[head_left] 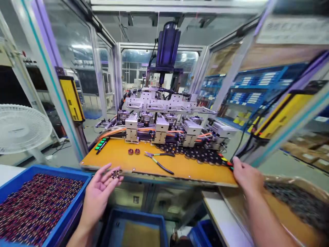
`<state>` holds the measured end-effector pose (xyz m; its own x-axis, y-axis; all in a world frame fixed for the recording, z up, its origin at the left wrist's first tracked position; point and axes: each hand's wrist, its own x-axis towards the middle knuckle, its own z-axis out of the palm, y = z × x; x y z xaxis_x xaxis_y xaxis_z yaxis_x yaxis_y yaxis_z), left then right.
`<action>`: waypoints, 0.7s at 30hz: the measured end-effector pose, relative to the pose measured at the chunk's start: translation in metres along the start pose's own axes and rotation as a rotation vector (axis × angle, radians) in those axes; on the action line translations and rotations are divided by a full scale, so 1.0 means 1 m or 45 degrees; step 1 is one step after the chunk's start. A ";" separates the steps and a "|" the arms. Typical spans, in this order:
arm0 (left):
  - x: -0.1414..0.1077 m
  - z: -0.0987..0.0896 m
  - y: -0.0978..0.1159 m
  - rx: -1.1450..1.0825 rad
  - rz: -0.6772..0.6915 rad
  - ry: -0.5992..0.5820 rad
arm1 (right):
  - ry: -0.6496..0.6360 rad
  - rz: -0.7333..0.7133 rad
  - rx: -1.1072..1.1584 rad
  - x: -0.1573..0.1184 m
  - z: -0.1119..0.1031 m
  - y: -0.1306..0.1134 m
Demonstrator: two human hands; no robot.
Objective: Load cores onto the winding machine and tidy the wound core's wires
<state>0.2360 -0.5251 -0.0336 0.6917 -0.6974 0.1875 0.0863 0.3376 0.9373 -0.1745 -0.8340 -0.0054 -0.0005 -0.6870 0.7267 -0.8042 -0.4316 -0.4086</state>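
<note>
My left hand [99, 188] is palm up in front of the orange worktop's left part, its fingers and thumb closed round a small round part [115, 174]. At the worktop's right end is my right hand [248, 176], its fingertips beside a strip of coloured buttons [226, 160]; whether it presses or holds anything is hidden. On the orange worktop [113, 157] sit two small reddish round parts [134, 151] and open pliers [161, 161] with black and yellow handles. Several dark round parts [197, 155] lie in rows at the right, before the metal machine [160, 128].
At lower left, a blue bin [88, 177] holds many reddish parts. Another blue tray [164, 223] is below the worktop. Dark parts [298, 202] fill a lined box at right. A white fan [23, 128] stands left; metal posts with yellow sensors [72, 99] frame the machine.
</note>
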 end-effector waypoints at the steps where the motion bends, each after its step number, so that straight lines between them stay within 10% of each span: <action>1: -0.020 -0.001 0.004 -0.025 -0.018 -0.022 | 0.056 0.050 0.025 -0.008 -0.003 -0.013; 5: -0.094 0.001 0.022 0.003 0.102 -0.056 | 0.075 0.005 0.294 -0.070 -0.026 -0.094; 12: -0.188 -0.001 0.042 0.305 0.630 -0.093 | -0.504 -0.857 1.103 -0.196 -0.137 -0.244; 21: -0.222 -0.014 0.036 0.463 0.779 -0.079 | -1.079 -1.054 1.165 -0.224 -0.150 -0.263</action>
<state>0.0952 -0.3492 -0.0459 0.4963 -0.4886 0.7176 -0.5566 0.4552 0.6949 -0.0519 -0.4794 0.0223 0.8505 -0.0591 0.5226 0.2363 -0.8448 -0.4801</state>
